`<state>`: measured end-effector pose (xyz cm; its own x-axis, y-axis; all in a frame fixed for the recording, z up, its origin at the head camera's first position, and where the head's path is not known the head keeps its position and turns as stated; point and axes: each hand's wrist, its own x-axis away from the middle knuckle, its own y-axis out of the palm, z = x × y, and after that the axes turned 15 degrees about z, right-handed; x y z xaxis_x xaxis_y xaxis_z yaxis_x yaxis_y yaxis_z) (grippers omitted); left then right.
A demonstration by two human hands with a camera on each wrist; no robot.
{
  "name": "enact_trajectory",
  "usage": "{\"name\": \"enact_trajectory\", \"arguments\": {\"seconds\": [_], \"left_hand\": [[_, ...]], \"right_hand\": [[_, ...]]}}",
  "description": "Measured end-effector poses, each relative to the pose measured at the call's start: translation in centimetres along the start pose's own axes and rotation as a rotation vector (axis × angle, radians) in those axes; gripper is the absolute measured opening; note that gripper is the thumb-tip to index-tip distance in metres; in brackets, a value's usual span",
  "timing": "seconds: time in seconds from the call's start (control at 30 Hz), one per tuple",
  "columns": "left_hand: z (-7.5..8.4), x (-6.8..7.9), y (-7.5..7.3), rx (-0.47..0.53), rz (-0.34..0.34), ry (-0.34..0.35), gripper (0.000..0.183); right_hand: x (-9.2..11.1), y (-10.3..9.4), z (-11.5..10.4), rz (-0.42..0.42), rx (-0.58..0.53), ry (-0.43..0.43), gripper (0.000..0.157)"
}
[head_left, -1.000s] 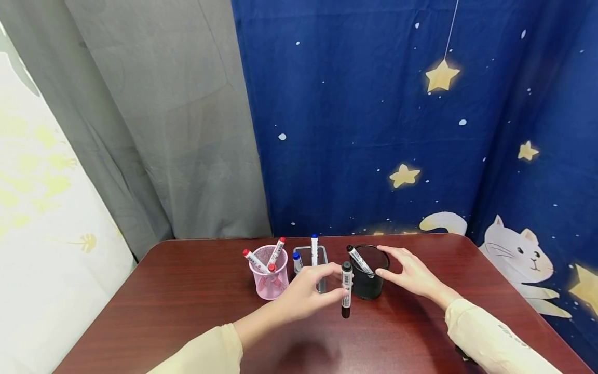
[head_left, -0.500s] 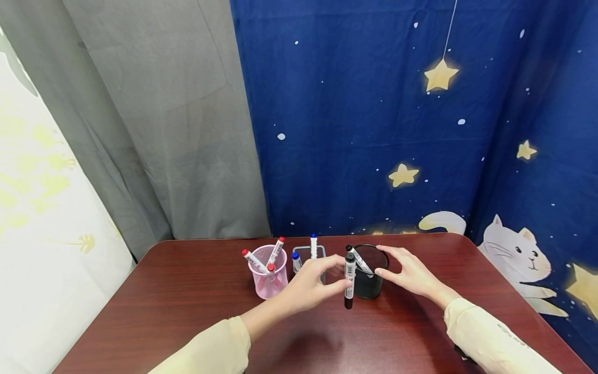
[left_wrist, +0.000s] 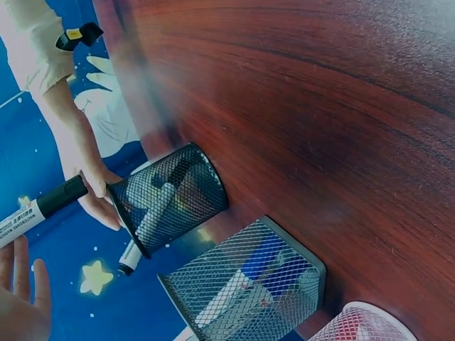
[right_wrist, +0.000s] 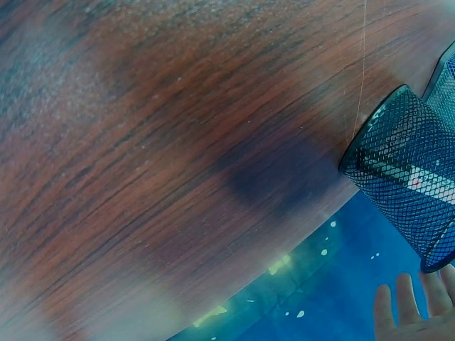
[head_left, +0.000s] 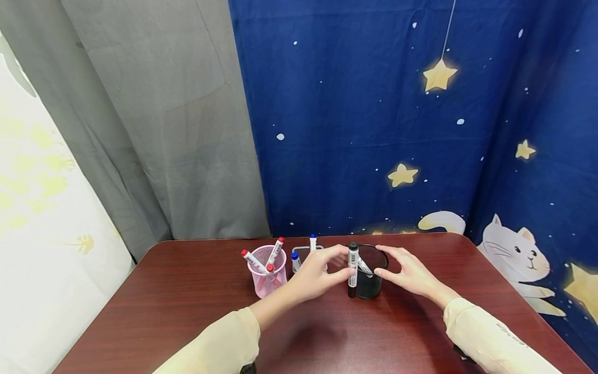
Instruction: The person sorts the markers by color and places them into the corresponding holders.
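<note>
Between thumb and fingertips my left hand (head_left: 317, 272) pinches a whiteboard marker (head_left: 352, 265), upright, white with black ends. In the head view it overlaps the left side of a round black mesh pen holder (head_left: 369, 291). My right hand (head_left: 416, 272) holds that pen holder at its right side, thumb at the near rim and index finger at the far rim. Some fingers of the right hand (right_wrist: 419, 305) look straight in the right wrist view. Another black-capped marker (left_wrist: 129, 257) leans inside the holder, its end sticking out past the rim.
A grey mesh pen holder (left_wrist: 249, 284) with blue-capped markers stands left of the black one, partly behind my left hand. Further left is a pink mesh pen holder (head_left: 270, 286) with several red-capped markers. Curtains hang behind the brown table (head_left: 196, 296).
My left hand has moved right and slightly away from me, carrying the marker from beside the black pen holder to overlap its left side. The right hand has stayed at the rim.
</note>
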<state>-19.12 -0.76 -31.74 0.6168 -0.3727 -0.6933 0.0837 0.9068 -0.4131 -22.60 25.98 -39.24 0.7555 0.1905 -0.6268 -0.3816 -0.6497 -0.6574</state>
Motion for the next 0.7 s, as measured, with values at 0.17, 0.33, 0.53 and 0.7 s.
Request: {"name": "enact_trajectory", "arguments": {"seconds": [0.17, 0.33, 0.53, 0.7], "left_hand": [[-0.4, -0.4, 0.1, 0.001, 0.013, -0.013, 0.022], [-0.8, -0.6, 0.2, 0.01, 0.041, -0.032, 0.023], [-1.0, -0.9, 0.4, 0.019, 0.056, -0.039, 0.023], [-1.3, -1.3, 0.5, 0.013, 0.06, -0.028, 0.022]], "right_hand": [[0.0, 0.0, 0.1, 0.002, 0.0, -0.007, 0.059], [0.0, 0.1, 0.1, 0.004, 0.0, -0.013, 0.059], [0.1, 0.1, 0.1, 0.01, 0.001, -0.015, 0.059], [0.1, 0.2, 0.1, 0.016, -0.005, -0.018, 0.059]]}}
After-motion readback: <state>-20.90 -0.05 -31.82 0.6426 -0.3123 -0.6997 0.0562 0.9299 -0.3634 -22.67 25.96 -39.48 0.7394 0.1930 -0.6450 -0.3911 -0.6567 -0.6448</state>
